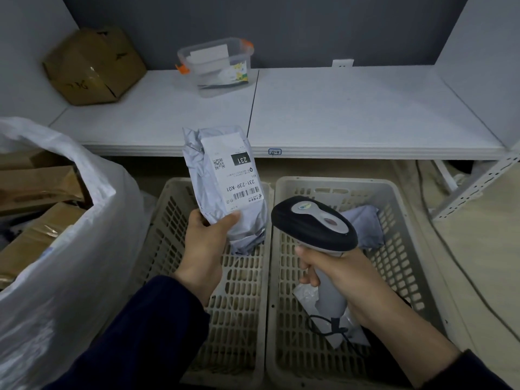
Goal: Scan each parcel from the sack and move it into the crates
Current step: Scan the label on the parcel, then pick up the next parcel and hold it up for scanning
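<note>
The parcel (pixel 222 187) is a crumpled pale grey plastic mailer, longer than it is wide. It carries one white label (pixel 233 170) with a QR code, a black block reading "231", the code "231-239-K01" and a barcode, all upside down from this view. It stands nearly upright in the air above the far end of the left crate (pixel 239 305), in front of the shelf (pixel 351 108) edge. The left grip (pixel 205 240) is clamped on its lower end, thumb across the front beside the label's bottom corner. The right grip (pixel 346 274) is wrapped round the handle of one scanner (pixel 315 223), whose dark head with a grey top sits just right of the parcel, over the right crate (pixel 394 192). Two beige slotted crates sit side by side on the floor. The right one holds two more parcels: a grey one (pixel 365 220) toward the far end and a whitish one (pixel 306 296) under the scanner's handle. One white sack (pixel 70 277) at the left holds at least three brown cardboard parcels (pixel 36 187). The shelf bears one cardboard box (pixel 92 66) and one clear tub (pixel 216 66) with orange clips.
</note>
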